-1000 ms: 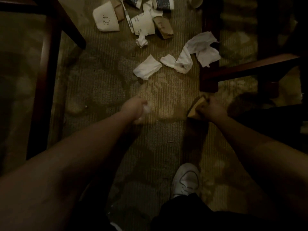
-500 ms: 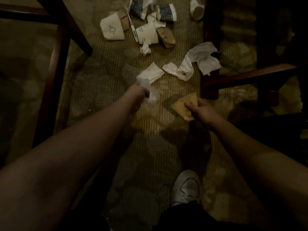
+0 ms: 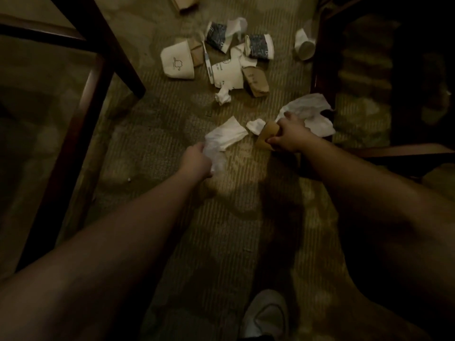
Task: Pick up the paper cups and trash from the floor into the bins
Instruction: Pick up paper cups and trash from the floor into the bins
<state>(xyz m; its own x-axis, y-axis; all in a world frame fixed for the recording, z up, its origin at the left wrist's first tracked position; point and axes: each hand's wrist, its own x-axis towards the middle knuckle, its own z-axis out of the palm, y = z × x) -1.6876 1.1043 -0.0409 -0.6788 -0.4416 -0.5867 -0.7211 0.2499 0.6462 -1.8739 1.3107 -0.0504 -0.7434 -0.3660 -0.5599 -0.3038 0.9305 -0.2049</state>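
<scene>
1. The step in hand appears to be gathering: both hands already carry trash and reach toward more of it on the carpet (image 3: 157, 134); no bin is in view.
2. The left hand (image 3: 197, 161) has its fingers curled round a crumpled, pale wad (image 3: 216, 159), and sits just short of the flat white napkin (image 3: 227, 134).
3. The right hand (image 3: 289, 136) pinches a brown paper cup (image 3: 264, 135), squashed and tilted, just right of that napkin; its fingertips touch the long white tissue (image 3: 307, 112) beyond.
4. Next, I judge, each hand must take another piece without dropping what it holds.
5. Beyond the napkin lies the main heap: a white cup (image 3: 177, 62), two blue-patterned cups (image 3: 259, 46), a brown sleeve (image 3: 256, 81) and a small paper ball (image 3: 222, 97), all crushed or on their sides.
</scene>
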